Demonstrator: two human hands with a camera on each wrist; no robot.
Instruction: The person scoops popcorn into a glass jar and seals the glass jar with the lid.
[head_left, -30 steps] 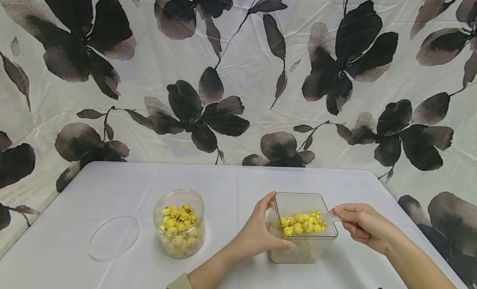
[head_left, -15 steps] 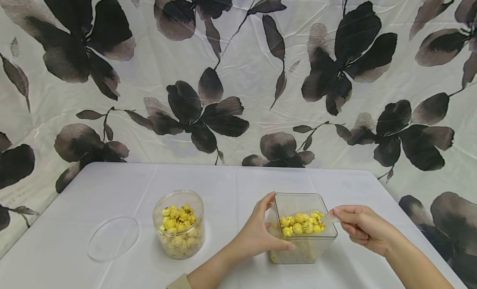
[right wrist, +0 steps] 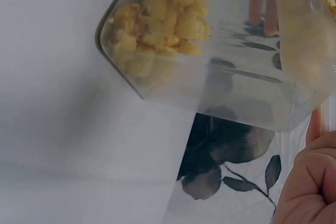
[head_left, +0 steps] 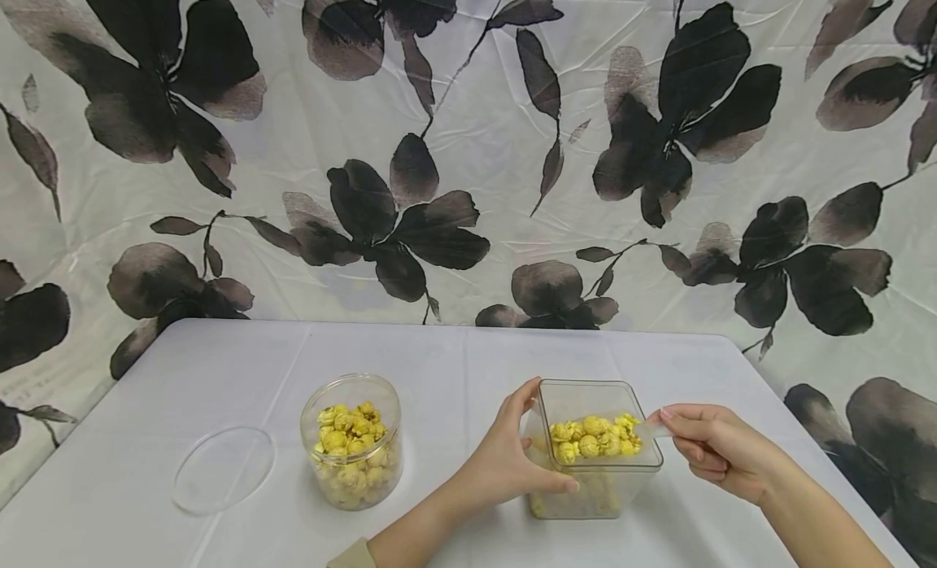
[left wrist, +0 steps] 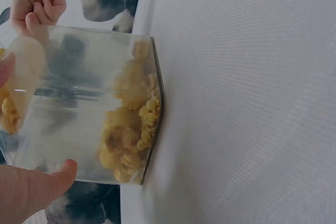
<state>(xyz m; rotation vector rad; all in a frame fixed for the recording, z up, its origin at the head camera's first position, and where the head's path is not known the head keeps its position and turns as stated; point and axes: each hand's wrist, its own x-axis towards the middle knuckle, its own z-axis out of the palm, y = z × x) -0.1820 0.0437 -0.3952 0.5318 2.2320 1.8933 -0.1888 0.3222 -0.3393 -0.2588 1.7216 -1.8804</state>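
Observation:
My left hand (head_left: 505,462) grips a clear square container (head_left: 578,499), its thumb on the near wall and its fingers round the left side. From the right, my right hand (head_left: 721,450) pinches the handle of a translucent scoop (head_left: 656,430) at the container's rim. Yellow popcorn (head_left: 594,438) lies on the scoop, just inside the opening. Through the walls, the cloudy scoop (left wrist: 30,59) shows high in the container in the left wrist view. More popcorn (right wrist: 152,30) sits at the container's bottom in the right wrist view.
A clear round jar (head_left: 396,462) of popcorn stands upright to the left, without a lid on it. Further left, a clear round lid (head_left: 224,470) lies on the white-covered table (head_left: 432,373). Behind the table hangs a floral cloth (head_left: 468,177).
The popcorn on the scoop has shifted slightly to the right within the container. My right hand has moved very little; the left hand and container stay in place.

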